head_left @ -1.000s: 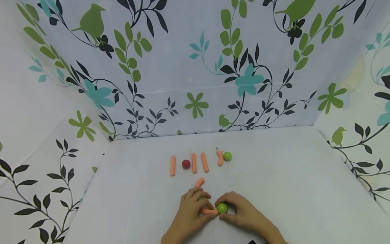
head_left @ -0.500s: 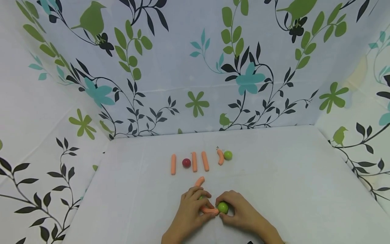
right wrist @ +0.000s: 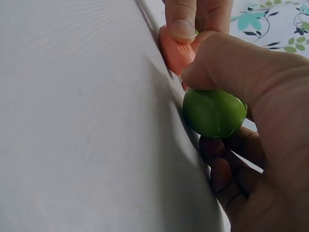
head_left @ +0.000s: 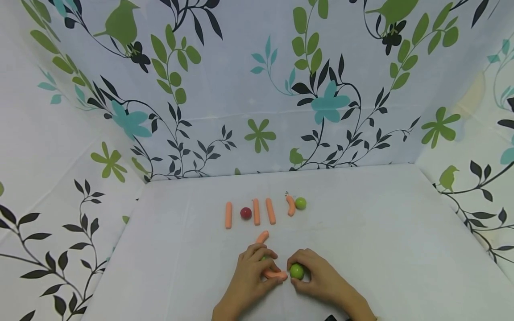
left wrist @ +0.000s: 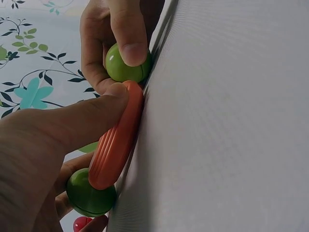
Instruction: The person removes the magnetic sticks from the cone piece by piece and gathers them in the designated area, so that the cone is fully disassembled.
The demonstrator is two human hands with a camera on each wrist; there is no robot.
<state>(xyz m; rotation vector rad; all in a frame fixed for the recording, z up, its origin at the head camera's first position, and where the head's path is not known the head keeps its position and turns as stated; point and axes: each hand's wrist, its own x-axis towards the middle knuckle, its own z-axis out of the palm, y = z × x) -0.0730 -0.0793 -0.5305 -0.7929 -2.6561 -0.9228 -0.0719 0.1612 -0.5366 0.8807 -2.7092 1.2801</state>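
Note:
My left hand (head_left: 252,273) holds a curved orange sausage-shaped piece (head_left: 275,275) on the white table; its ribbed side (left wrist: 113,150) shows in the left wrist view, the thumb on its upper end. A green ball (left wrist: 91,192) lies by the piece's other end, among the left fingers, which mostly cover it in the head view. Between thumb and fingers, my right hand (head_left: 319,274) pinches a second green ball (head_left: 296,271) just right of the orange piece. A narrow gap parts the two in the head view. Beyond the left fingers another orange piece (head_left: 263,236) pokes out.
Farther back lie three straight orange sticks (head_left: 228,215), a dark red ball (head_left: 246,213), a short curved orange piece (head_left: 291,205) and a green ball (head_left: 300,203) beside it. Patterned cloth (head_left: 225,89) rises behind the white tabletop (head_left: 381,223).
The right hand and its green ball have shifted slightly right, so a small gap shows between ball and orange piece. The left hand keeps nearly the same place.

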